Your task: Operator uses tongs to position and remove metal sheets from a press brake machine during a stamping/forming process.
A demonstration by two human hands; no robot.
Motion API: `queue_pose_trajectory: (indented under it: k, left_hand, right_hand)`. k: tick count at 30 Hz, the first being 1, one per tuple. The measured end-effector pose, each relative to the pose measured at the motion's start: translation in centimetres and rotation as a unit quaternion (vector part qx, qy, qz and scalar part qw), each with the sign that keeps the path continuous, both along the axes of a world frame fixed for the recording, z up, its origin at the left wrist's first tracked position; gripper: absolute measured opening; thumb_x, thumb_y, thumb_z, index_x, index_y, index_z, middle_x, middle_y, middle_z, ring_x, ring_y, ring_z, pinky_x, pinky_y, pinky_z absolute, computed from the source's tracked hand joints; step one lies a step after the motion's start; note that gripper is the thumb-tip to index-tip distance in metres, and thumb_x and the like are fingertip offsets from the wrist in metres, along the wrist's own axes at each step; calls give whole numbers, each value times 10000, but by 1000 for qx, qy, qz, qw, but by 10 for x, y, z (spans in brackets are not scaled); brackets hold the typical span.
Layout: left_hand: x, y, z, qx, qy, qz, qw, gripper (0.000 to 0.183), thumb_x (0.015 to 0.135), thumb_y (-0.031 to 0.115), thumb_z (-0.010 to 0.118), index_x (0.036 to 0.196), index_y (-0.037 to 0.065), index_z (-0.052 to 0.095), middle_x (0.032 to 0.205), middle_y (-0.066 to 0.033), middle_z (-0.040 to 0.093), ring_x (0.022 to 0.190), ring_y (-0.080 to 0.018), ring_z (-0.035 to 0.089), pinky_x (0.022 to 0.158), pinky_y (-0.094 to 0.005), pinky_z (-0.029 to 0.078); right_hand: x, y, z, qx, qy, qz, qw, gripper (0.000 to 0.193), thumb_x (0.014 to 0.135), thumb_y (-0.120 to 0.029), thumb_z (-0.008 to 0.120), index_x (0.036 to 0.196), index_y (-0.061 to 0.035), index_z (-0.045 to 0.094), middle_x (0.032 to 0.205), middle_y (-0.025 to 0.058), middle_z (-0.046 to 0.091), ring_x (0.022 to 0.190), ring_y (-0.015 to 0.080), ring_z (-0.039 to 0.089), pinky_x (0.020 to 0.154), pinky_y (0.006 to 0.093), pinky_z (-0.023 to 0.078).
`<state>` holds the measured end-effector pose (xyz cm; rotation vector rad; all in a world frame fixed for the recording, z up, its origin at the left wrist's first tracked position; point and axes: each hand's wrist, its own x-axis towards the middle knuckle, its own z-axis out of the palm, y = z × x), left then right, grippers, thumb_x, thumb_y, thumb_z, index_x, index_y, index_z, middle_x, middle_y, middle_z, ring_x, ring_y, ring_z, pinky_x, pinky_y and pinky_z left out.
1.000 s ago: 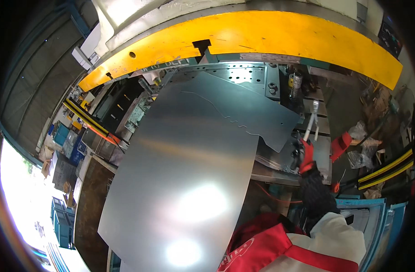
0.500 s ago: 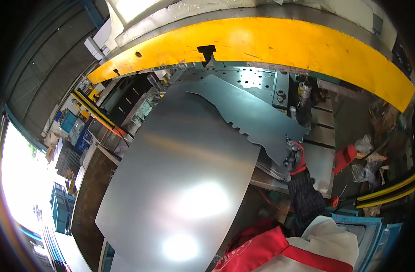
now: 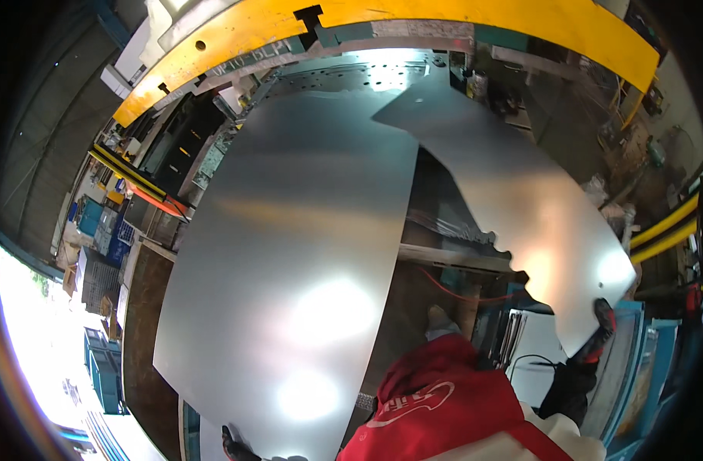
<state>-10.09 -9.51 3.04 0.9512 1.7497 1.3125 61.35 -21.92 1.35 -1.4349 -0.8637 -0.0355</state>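
A large smooth grey metal sheet point(image 3: 282, 253) lies flat in front of me, stretching from the machine down to the lower edge. My left hand point(image 3: 238, 446), in a dark glove, is at its near edge with only part of the fingers showing; they seem to grip that edge. On the right, my right hand point(image 3: 603, 326), in a black and red glove, holds a cut metal plate point(image 3: 520, 192) by its near right corner. That plate has a notched inner edge and slants outward to the right, its far end next to the big sheet.
A yellow machine beam point(image 3: 413, 11) spans the far side above a perforated table point(image 3: 351, 77). Yellow-black guards point(image 3: 129, 170) stand left, others point(image 3: 666, 227) right. A blue frame point(image 3: 632, 376) is beside my right arm, and an orange cable point(image 3: 467, 296) hangs below the plate.
My right hand has pulled the cut plate rightward and toward me, off the stack and away from the big sheet. My left hand has come into view at the bottom. The view has shifted.
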Motion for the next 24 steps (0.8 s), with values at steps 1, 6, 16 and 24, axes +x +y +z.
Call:
queue_pose_trajectory:
  k: [1, 6, 16, 24]
  left_hand:
    - [-1, 10, 0, -5, -1, -9, 1000, 517, 835, 363, 294, 1209, 6, 293, 1219, -190, 324, 1089, -270, 362, 896, -334, 310]
    - [-39, 44, -23, -5, 26, 18, 999, 393, 830, 180, 299, 1161, -18, 374, 1180, -182, 374, 998, -234, 445, 739, -272, 406]
    - [9, 33, 5, -3, 65, 45, 997, 385, 789, 84, 331, 1165, 21, 388, 1165, -196, 389, 939, -228, 468, 803, -260, 364]
    - [-59, -19, -38, -130, 470, -82, 869, 375, 810, 223, 368, 1138, 42, 390, 1110, -116, 429, 967, -226, 417, 880, -322, 310]
  right_hand:
    - [-14, -14, 14, 26, 71, 0, 997, 244, 739, -140, 463, 954, -27, 471, 963, 109, 512, 878, 204, 493, 787, 337, 396]
    - [-88, -42, 111, 177, 406, 18, 896, 440, 715, -178, 456, 1119, -20, 379, 1016, 111, 468, 895, 214, 472, 781, 322, 388]
    - [-49, -17, 23, 94, 381, -11, 920, 197, 654, -149, 504, 792, -11, 522, 807, 67, 526, 780, 168, 497, 743, 295, 398]
    - [68, 96, -26, -73, 285, 198, 935, 158, 765, -174, 474, 782, -34, 545, 746, 26, 535, 691, 99, 497, 621, 229, 399]
